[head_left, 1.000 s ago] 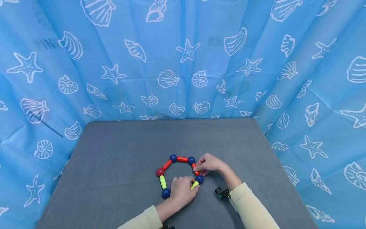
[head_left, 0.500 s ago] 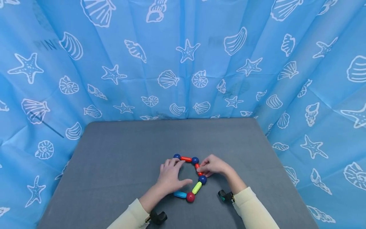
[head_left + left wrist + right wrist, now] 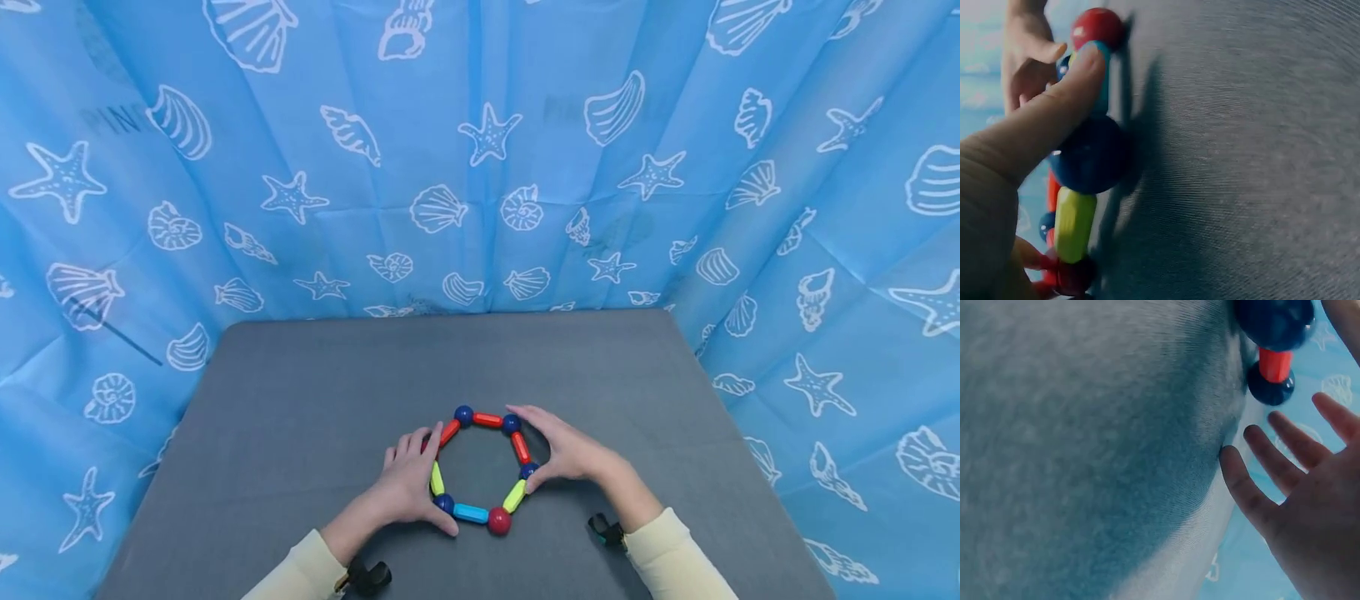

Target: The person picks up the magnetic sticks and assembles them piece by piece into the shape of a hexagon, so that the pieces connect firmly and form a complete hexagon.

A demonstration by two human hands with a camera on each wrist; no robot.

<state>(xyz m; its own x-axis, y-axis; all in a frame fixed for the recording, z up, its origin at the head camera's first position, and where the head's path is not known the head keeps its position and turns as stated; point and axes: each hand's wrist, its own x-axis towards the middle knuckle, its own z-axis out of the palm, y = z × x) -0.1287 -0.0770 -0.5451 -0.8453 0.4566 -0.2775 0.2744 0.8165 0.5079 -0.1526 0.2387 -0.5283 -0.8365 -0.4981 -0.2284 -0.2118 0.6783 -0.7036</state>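
Note:
A ring of magnetic building sticks and balls lies on the grey table. At its near side a light blue stick (image 3: 471, 513) joins a blue ball (image 3: 444, 503) to a red ball (image 3: 499, 521). My left hand (image 3: 405, 483) spreads around the ring's left side, partly hiding a yellow-green stick (image 3: 1074, 225) and a dark red ball (image 3: 1072, 275). In the left wrist view its thumb overlaps the light blue stick. My right hand (image 3: 573, 450) curves loosely around the right side, fingers spread, its thumb at the blue ball beside another yellow-green stick (image 3: 514, 497). Red sticks (image 3: 488, 420) form the far side.
The grey cloth-covered table (image 3: 337, 375) extends around the ring. Behind it and along both sides hangs a blue curtain (image 3: 480, 233) with white shells and starfish. A black wrist camera (image 3: 604, 529) sits below my right hand, and another (image 3: 369, 577) by my left wrist.
My left hand has left the near-right yellow-green stick and moved to the ring's left side, uncovering the light blue stick and red ball. My right hand has let go of the right red stick.

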